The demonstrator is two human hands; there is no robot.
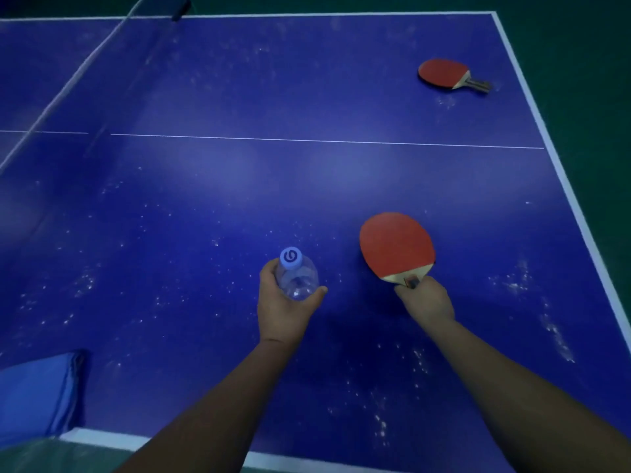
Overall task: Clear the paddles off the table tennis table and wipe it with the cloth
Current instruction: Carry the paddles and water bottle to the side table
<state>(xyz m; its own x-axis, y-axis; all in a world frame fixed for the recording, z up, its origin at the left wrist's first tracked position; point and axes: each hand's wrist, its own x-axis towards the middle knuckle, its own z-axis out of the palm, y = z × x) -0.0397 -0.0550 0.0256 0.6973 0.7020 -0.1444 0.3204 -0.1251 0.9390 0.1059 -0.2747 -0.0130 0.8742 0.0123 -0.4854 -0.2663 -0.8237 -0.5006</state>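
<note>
Fingers (408,291) of right hand (426,302) gripping near paddle (396,247) handle | left hand (283,305) holding water bottle (295,276) | paddle looking stiff, light; handle gripping best.

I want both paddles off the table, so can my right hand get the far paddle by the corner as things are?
Probably not yet: the right hand already grips the near paddle, and the far paddle lies well beyond it; the table between is bare.

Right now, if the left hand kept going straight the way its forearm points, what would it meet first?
Probably nothing soon: past the left hand and its water bottle lies bare blue table tennis table; the net stands off to the left.
</note>
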